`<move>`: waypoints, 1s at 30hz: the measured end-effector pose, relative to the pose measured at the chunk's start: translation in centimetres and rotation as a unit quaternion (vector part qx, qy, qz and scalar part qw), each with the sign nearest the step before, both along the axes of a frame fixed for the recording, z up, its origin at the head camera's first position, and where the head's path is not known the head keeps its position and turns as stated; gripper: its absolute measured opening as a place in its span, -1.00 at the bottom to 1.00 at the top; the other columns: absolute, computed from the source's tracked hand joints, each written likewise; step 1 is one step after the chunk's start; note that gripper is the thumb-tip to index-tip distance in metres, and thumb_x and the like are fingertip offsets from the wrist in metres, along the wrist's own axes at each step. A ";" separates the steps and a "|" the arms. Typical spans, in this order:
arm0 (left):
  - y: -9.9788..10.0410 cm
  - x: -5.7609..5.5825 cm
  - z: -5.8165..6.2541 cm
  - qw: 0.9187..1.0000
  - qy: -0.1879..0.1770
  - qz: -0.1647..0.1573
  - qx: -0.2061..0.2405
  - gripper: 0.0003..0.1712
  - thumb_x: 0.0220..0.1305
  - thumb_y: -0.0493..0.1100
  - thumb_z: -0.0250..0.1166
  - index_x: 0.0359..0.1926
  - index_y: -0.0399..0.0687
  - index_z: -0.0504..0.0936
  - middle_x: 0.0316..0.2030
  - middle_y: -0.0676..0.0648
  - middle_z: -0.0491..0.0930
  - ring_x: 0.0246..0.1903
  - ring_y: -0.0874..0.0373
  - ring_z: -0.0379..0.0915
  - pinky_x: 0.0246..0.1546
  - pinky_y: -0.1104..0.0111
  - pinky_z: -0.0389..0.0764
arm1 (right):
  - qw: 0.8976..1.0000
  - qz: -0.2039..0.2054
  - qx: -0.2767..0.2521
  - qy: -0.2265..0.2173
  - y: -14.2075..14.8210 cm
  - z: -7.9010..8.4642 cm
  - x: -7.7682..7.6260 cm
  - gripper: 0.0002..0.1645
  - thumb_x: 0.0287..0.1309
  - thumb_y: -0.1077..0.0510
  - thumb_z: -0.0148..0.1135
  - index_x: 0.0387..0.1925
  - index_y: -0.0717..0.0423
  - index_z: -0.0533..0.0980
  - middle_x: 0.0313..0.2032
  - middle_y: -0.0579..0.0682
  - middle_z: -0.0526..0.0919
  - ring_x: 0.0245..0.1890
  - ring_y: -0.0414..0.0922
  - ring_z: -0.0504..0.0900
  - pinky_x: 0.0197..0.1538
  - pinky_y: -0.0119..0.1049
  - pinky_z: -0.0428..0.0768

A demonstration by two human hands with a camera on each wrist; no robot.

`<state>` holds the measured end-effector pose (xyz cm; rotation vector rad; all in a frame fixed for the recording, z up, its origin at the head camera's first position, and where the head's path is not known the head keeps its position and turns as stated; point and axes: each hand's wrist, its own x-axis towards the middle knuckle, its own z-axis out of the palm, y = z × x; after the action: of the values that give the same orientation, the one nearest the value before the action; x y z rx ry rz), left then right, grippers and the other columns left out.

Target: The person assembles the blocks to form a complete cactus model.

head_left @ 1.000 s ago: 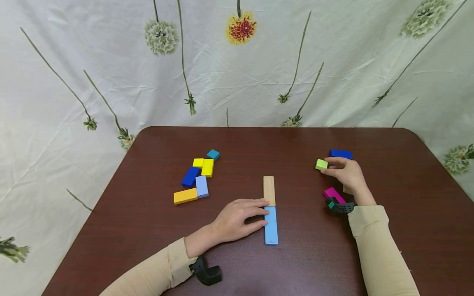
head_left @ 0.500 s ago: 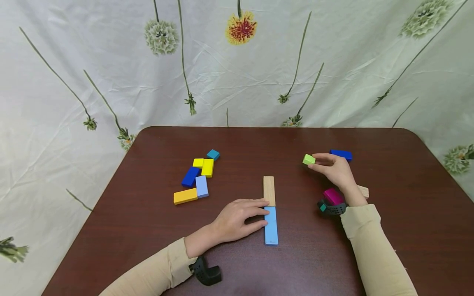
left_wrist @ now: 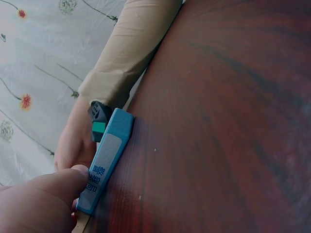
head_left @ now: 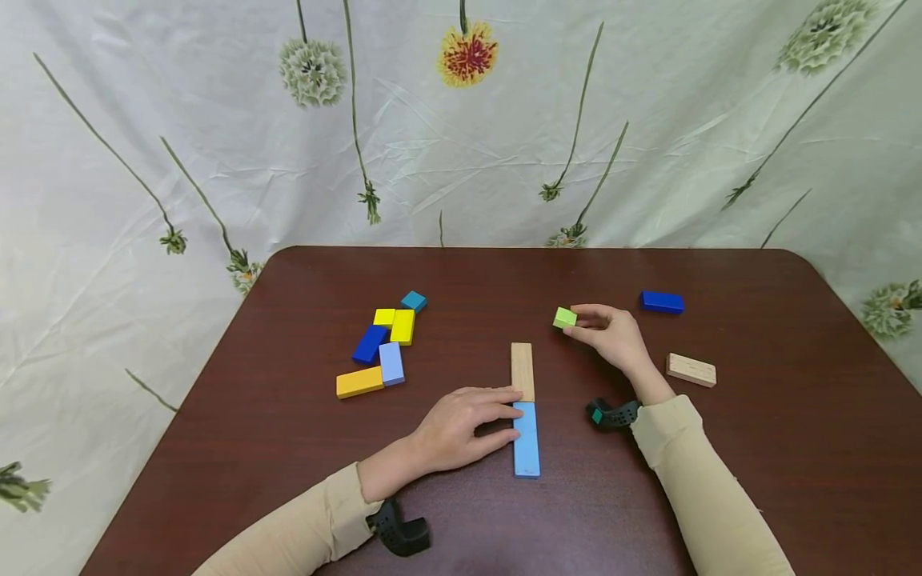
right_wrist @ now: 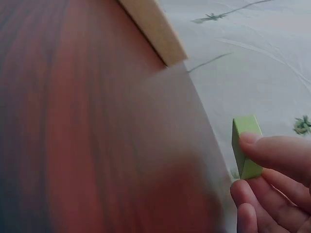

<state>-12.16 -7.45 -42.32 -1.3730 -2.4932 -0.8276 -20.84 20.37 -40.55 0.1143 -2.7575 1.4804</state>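
My right hand pinches a small light-green block between thumb and fingers, beyond and right of the row in the middle. In the right wrist view the thumb lies over one face of the green block. That row is a plain wooden block end to end with a light-blue block. My left hand rests along the row's left side, its fingertips on both blocks. A label with printed characters shows on the light-blue block in the left wrist view, the thumb touching its side.
Left of the row lies a cluster of several blocks: teal, yellow, dark blue, periwinkle and orange-yellow. On the right are a blue block and a wooden block. A floral cloth hangs behind the table.
My right hand has carried the green block leftward toward the row, uncovering the wooden block on the right. The magenta block is now hidden behind the right wrist. My left hand has stayed put.
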 end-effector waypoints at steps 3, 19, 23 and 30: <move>0.0 0.0 0.0 1.000 -0.001 0.001 -0.002 -0.66 0.24 0.03 0.26 -0.01 0.04 0.67 0.13 0.05 0.50 0.16 0.30 0.35 0.10 0.29 0.42 | 1.000 0.001 0.003 -0.005 -0.7 -0.2 -0.2 -0.47 0.05 0.04 0.38 0.07 0.16 0.55 -0.11 0.18 0.64 -0.10 0.05 0.62 -0.10 -0.11 0.57; 0.0 -0.1 -0.1 1.000 -0.001 -0.003 0.001 -0.65 0.25 0.03 0.25 0.00 0.03 0.66 0.14 0.05 0.50 0.16 0.30 0.35 0.10 0.28 0.42 | 0.999 -0.003 0.031 0.006 -3.4 -0.6 -0.9 -0.50 0.05 0.07 0.37 0.05 0.17 0.56 -0.10 0.15 0.63 -0.12 0.02 0.57 -0.10 -0.11 0.54; 0.0 -0.1 -0.1 1.000 -0.002 -0.001 0.002 -0.65 0.24 0.03 0.26 0.00 0.03 0.67 0.14 0.05 0.50 0.15 0.30 0.36 0.10 0.28 0.42 | 0.999 0.000 0.039 0.013 -3.7 -0.8 -1.0 -0.51 0.04 0.10 0.38 0.04 0.17 0.57 -0.09 0.15 0.62 -0.11 0.03 0.55 -0.10 -0.11 0.52; 0.1 -0.1 -0.2 1.000 -0.009 0.002 0.001 -0.65 0.23 0.02 0.27 -0.01 0.04 0.67 0.14 0.05 0.50 0.16 0.31 0.35 0.11 0.29 0.41 | 0.999 0.024 0.034 0.023 -4.2 -0.9 -0.9 -0.52 0.08 0.03 0.35 0.04 0.13 0.58 -0.08 0.12 0.62 -0.15 0.00 0.54 -0.15 -0.16 0.52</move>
<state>-12.29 -7.40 -42.54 -1.3649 -2.5062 -0.8451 -21.77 16.13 -41.48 0.2125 -2.7889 1.3756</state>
